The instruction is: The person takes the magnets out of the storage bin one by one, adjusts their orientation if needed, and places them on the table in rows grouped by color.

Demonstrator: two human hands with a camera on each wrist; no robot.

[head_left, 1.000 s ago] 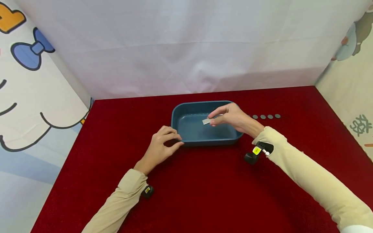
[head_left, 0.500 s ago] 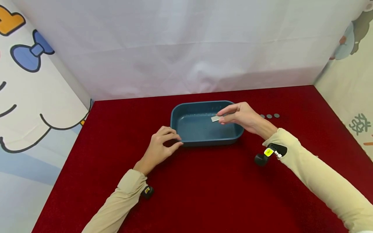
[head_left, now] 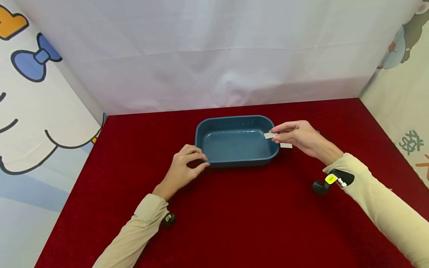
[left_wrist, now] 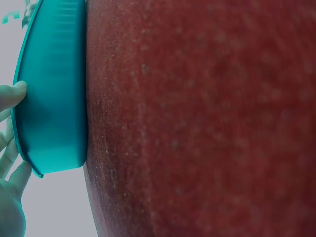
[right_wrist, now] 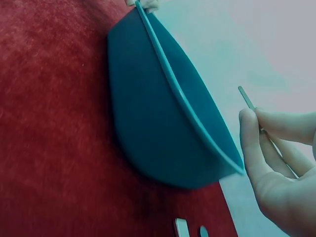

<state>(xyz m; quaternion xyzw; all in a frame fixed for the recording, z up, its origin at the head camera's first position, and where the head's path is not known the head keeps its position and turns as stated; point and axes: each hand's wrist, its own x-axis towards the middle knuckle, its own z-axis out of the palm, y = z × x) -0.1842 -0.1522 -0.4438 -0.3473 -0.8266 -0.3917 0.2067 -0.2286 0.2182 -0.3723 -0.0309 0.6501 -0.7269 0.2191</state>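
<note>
A blue rectangular plastic basin (head_left: 234,163) with rounded corners stands on the red cloth. My left hand (head_left: 185,165) holds its rim at the near left corner, fingertips and thumb on the edge; the left wrist view shows the thumb (left_wrist: 14,95) against the rim. My right hand (head_left: 299,137) pinches a thin, flat, pale strip (head_left: 270,135) between thumb and fingers, over the basin's right rim. Edge-on, the strip (right_wrist: 246,98) looks slim and stiff in the right wrist view. A second pale strip (head_left: 286,145) lies on the cloth right of the basin, below the right hand.
Beside the second strip, a small grey disc (right_wrist: 203,231) lies on the cloth in the right wrist view. My right hand hides most of the disc row in the head view. A white curtain (head_left: 214,74) hangs behind the red table (head_left: 234,216), with printed cloths at both sides.
My right hand has moved right with the pale strip, from above the basin's middle to its right rim. The second strip has come into sight; more discs are now covered. The left hand stays put.
</note>
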